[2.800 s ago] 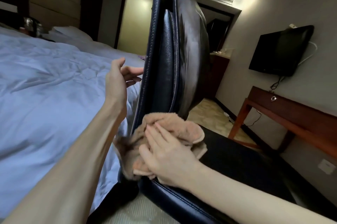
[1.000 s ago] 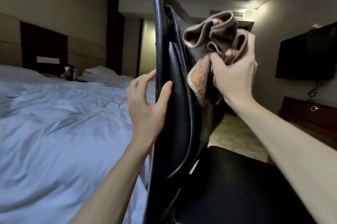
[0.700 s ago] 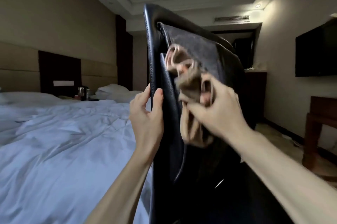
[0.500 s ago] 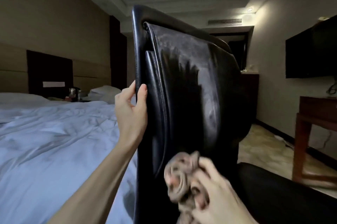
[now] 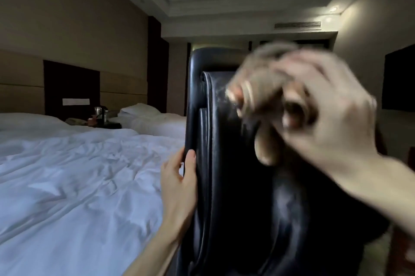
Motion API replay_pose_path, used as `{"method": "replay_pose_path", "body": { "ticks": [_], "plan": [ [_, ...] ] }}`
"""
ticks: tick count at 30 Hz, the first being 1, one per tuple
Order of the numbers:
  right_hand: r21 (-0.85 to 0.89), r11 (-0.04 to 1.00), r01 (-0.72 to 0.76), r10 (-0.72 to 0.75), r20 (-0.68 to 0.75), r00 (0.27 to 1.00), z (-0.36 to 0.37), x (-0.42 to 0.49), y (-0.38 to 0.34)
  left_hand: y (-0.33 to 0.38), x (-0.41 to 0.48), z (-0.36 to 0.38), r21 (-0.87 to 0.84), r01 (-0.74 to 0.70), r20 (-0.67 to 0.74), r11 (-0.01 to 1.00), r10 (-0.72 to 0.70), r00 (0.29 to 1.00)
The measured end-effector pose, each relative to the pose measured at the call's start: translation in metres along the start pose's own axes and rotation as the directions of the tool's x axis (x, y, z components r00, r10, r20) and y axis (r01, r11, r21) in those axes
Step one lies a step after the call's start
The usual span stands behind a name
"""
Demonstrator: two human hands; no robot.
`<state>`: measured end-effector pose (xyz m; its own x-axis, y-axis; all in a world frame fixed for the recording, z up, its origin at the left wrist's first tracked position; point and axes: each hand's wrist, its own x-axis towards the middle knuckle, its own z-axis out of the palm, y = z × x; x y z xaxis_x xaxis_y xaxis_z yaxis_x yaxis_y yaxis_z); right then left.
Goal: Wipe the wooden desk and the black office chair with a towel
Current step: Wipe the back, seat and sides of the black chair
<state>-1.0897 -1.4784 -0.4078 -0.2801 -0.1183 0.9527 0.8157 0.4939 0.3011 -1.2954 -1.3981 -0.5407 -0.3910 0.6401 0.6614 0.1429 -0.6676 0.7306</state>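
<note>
The black office chair fills the middle of the view, its leather backrest upright and seen nearly edge-on. My left hand grips the backrest's left edge, thumb on the front and fingers behind. My right hand is blurred with motion near the top of the backrest and holds the bunched brown towel against the leather. A fold of the towel hangs down below the hand. The wooden desk shows only as a dark sliver at the right edge.
A bed with rumpled white bedding lies close along the left of the chair. A second bed with a pillow and a nightstand with a kettle stand behind. A dark wall television hangs at right.
My right hand has swept the towel from the bottom of the backrest up to its top. My left hand has slid lower on the chair's edge. The view has shifted slightly.
</note>
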Motion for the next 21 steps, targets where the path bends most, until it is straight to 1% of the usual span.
{"method": "replay_pose_path", "body": {
  "ticks": [1,2,3,4,6,7,9,11,12,13,14,15,16,19,20,21],
  "plan": [
    [-0.043,0.999,0.031,-0.032,-0.012,0.999,0.01,0.03,0.013,0.002,0.003,0.01,-0.041,0.052,-0.01,0.998,-0.052,0.999],
    [-0.079,0.996,0.028,-0.028,0.0,1.0,0.02,0.053,0.018,0.004,0.002,0.015,-0.077,0.09,-0.016,0.993,-0.092,0.996],
    [-0.113,0.993,0.022,-0.017,0.05,0.999,0.031,0.073,0.026,0.006,0.003,0.021,-0.104,0.118,-0.031,0.988,-0.122,0.992],
    [-0.141,0.99,0.014,0.005,0.133,0.991,0.043,0.086,0.032,0.007,0.003,0.027,-0.118,0.146,-0.047,0.982,-0.152,0.987],
    [-0.188,0.982,-0.008,0.069,0.323,0.944,0.066,0.095,0.041,0.009,0.004,0.032,-0.133,0.185,-0.067,0.974,-0.195,0.979],
    [-0.178,0.984,-0.013,0.087,0.412,0.907,0.075,0.094,0.046,0.011,0.003,0.034,-0.138,0.211,-0.076,0.968,-0.223,0.972],
    [-0.073,0.993,-0.088,0.114,0.555,0.824,0.085,0.093,0.054,0.018,0.001,0.033,-0.146,0.241,-0.104,0.96,-0.257,0.961],
    [0.011,0.988,-0.154,0.106,0.678,0.727,0.09,0.106,0.057,0.024,-0.001,0.032,-0.099,0.265,-0.111,0.959,-0.275,0.955],
    [0.029,0.984,-0.176,0.099,0.731,0.675,0.092,0.119,0.058,0.028,-0.001,0.03,-0.048,0.261,-0.116,0.964,-0.265,0.957],
    [0.008,0.981,-0.193,0.114,0.781,0.614,0.093,0.132,0.058,0.031,-0.002,0.029,-0.009,0.258,-0.118,0.966,-0.257,0.959],
    [-0.024,0.984,-0.179,0.123,0.815,0.566,0.092,0.142,0.058,0.034,-0.003,0.029,0.014,0.26,-0.129,0.965,-0.256,0.958],
    [-0.035,0.991,-0.129,0.104,0.812,0.574,0.091,0.148,0.056,0.039,-0.003,0.029,0.043,0.267,-0.14,0.963,-0.259,0.956],
    [-0.043,0.997,-0.063,0.073,0.796,0.601,0.091,0.147,0.053,0.041,-0.003,0.029,0.058,0.269,-0.161,0.961,-0.257,0.953],
    [-0.053,0.996,0.073,-0.009,0.742,0.67,0.089,0.116,0.034,0.046,-0.003,0.032,0.046,0.297,-0.203,0.954,-0.282,0.938],
    [-0.025,0.996,0.084,-0.039,0.729,0.684,0.086,0.098,0.024,0.047,-0.003,0.034,0.072,0.318,-0.195,0.945,-0.3,0.934],
    [0.011,0.996,0.091,-0.069,0.733,0.677,0.084,0.078,0.016,0.049,-0.004,0.036,0.128,0.342,-0.18,0.931,-0.317,0.931]
  ]
}}
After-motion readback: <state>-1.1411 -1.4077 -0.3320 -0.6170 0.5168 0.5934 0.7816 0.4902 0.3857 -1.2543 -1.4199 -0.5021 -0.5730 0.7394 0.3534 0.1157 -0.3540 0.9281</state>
